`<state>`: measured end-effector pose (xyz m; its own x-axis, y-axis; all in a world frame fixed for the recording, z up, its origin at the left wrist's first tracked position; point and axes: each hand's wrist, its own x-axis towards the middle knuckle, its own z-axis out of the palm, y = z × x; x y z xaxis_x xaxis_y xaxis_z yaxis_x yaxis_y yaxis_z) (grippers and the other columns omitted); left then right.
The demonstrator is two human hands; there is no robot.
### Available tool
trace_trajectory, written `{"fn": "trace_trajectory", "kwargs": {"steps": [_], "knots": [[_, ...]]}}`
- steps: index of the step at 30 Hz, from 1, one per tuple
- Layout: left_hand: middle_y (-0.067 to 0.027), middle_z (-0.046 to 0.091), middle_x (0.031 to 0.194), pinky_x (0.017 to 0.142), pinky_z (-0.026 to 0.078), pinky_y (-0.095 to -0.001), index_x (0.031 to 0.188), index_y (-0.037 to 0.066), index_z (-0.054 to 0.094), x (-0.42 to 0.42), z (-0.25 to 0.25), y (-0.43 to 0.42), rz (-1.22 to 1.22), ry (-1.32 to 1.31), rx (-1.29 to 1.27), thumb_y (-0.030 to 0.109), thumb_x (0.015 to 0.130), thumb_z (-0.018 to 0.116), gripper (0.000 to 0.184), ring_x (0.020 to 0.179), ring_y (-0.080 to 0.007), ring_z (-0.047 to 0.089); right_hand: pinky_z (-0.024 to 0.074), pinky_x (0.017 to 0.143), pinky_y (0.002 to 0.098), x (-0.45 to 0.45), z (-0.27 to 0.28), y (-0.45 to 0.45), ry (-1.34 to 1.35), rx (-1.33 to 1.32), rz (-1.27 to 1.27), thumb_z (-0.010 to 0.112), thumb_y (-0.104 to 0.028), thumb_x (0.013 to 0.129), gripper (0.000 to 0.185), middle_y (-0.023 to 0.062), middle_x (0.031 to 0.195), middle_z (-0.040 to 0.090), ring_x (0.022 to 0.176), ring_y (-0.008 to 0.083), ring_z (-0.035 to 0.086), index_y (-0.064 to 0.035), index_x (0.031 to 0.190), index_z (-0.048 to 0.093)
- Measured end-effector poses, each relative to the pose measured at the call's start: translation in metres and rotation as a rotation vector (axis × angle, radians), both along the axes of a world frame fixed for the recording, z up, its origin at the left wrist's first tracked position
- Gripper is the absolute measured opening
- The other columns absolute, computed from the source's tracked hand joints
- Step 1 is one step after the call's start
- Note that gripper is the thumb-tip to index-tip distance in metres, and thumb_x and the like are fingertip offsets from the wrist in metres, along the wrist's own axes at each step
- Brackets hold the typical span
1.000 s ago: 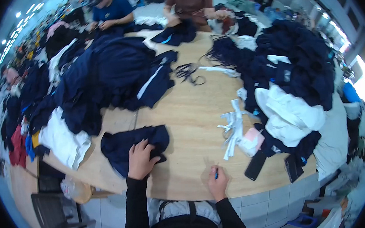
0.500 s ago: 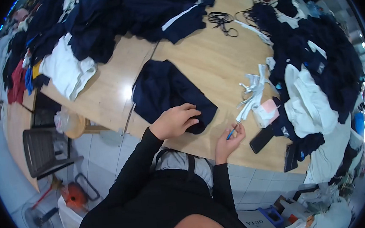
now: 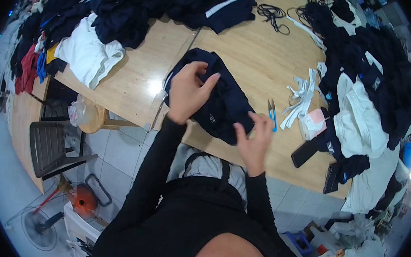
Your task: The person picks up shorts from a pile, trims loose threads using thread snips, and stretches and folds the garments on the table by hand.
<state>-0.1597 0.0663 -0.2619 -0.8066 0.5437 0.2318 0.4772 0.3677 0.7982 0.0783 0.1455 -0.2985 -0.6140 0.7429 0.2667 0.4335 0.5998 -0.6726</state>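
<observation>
Near the left hand, the navy garment bears illegible white marking.

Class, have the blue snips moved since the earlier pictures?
Yes: judged against the phone, the snips have gone from the right hand and now lie farther up the table, beside the white strips.
</observation>
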Motion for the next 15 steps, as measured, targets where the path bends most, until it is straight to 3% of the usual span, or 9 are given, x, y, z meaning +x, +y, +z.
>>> {"fn": "trace_trajectory", "kwargs": {"steps": [3, 5, 6, 7, 9, 10, 13, 14, 15], "knots": [[-0.0188, 0.071, 0.108, 0.087, 0.06, -0.0527, 0.114, 0.002, 0.067, -0.018, -0.052, 0.028, 0.154, 0.091, -0.243, 0.044, 0.087, 0.087, 0.054, 0.104, -0.0437, 0.073, 0.0538, 0.093, 0.0485, -0.016, -0.015, -0.009, -0.158, 0.012, 0.052, 0.081, -0.011, 0.092, 0.034, 0.0187, 0.115, 0.065, 0.11, 0.0399, 0.065, -0.0009, 0.124, 0.073], [-0.0224, 0.075, 0.099, 0.088, 0.059, -0.0513, 0.116, -0.001, 0.071, -0.029, -0.09, 0.027, 0.187, -0.012, -0.226, 0.037, 0.09, 0.082, 0.047, 0.097, -0.0445, 0.073, 0.0558, 0.088, 0.0474, -0.009, -0.045, 0.0, -0.204, 0.015, 0.027, 0.08, -0.012, 0.093, 0.031, 0.0176, 0.104, 0.067, 0.1, 0.039, 0.067, -0.0018, 0.122, 0.075], [-0.0195, 0.076, 0.096, 0.085, 0.06, -0.0477, 0.115, -0.002, 0.071, -0.035, -0.101, 0.023, 0.179, 0.075, -0.163, 0.033, 0.094, 0.079, 0.042, 0.094, -0.0402, 0.075, 0.0578, 0.079, 0.0444, -0.005, -0.043, 0.007, -0.102, 0.103, 0.054, 0.077, -0.009, 0.098, 0.02, 0.0138, 0.09, 0.072, 0.086, 0.0349, 0.073, 0.0072, 0.11, 0.074], [-0.0166, 0.076, 0.093, 0.083, 0.06, -0.0442, 0.114, -0.003, 0.071, -0.03, -0.11, 0.007, 0.161, 0.142, -0.123, 0.03, 0.097, 0.076, 0.037, 0.09, -0.0359, 0.076, 0.058, 0.08, 0.0432, 0.001, -0.041, 0.007, -0.088, -0.139, 0.012, 0.076, -0.01, 0.1, 0.019, 0.0154, 0.098, 0.074, 0.089, 0.0319, 0.074, 0.0051, 0.112, 0.075], [-0.017, 0.078, 0.093, 0.083, 0.061, -0.045, 0.113, -0.001, 0.075, -0.031, -0.128, -0.016, 0.134, -0.263, 0.089, 0.021, 0.1, 0.069, 0.027, 0.09, -0.0415, 0.078, 0.0583, 0.081, 0.0407, 0.015, -0.042, 0.019, -0.062, -0.615, -0.073, 0.074, -0.012, 0.103, 0.018, 0.0185, 0.113, 0.078, 0.095, 0.0259, 0.077, 0.0009, 0.115, 0.077], [-0.0113, 0.081, 0.103, 0.085, 0.059, -0.0417, 0.114, 0.001, 0.076, -0.031, -0.091, -0.028, 0.118, -0.761, 0.107, 0.015, 0.104, 0.064, 0.022, 0.097, -0.033, 0.079, 0.0609, 0.085, 0.038, 0.028, -0.064, 0.026, 0.138, -0.812, -0.016, 0.067, -0.012, 0.109, 0.021, 0.0167, 0.125, 0.079, 0.101, 0.0221, 0.079, 0.0037, 0.121, 0.075], [-0.0086, 0.077, 0.115, 0.099, 0.06, -0.0366, 0.124, 0.004, 0.071, -0.051, -0.079, -0.083, -0.02, -1.763, 0.861, 0.015, 0.105, 0.064, 0.023, 0.111, -0.0237, 0.075, 0.062, 0.094, 0.0385, 0.045, -0.03, 0.039, 0.811, -1.646, -0.041, 0.065, -0.012, 0.11, 0.029, 0.0133, 0.129, 0.078, 0.11, 0.0231, 0.078, 0.0055, 0.132, 0.07], [-0.0098, 0.077, 0.116, 0.102, 0.06, -0.0381, 0.126, 0.002, 0.069, -0.05, -0.059, -0.096, -0.024, -1.762, 0.858, 0.015, 0.106, 0.063, 0.024, 0.113, -0.0238, 0.075, 0.0622, 0.097, 0.0389, 0.049, -0.036, 0.044, 0.934, -1.643, -0.243, 0.054, -0.014, 0.114, 0.03, 0.015, 0.132, 0.075, 0.119, 0.0261, 0.074, 0.0021, 0.137, 0.066], [-0.011, 0.076, 0.118, 0.105, 0.06, -0.0397, 0.127, 0.001, 0.067, -0.047, -0.039, -0.106, -0.035, -1.761, 0.857, 0.015, 0.106, 0.062, 0.025, 0.115, -0.0238, 0.075, 0.0613, 0.1, 0.0401, 0.051, -0.031, 0.048, 1.019, -1.671, -0.201, 0.053, -0.012, 0.113, 0.031, 0.0159, 0.135, 0.074, 0.123, 0.0273, 0.073, 0.003, 0.137, 0.065]]}}
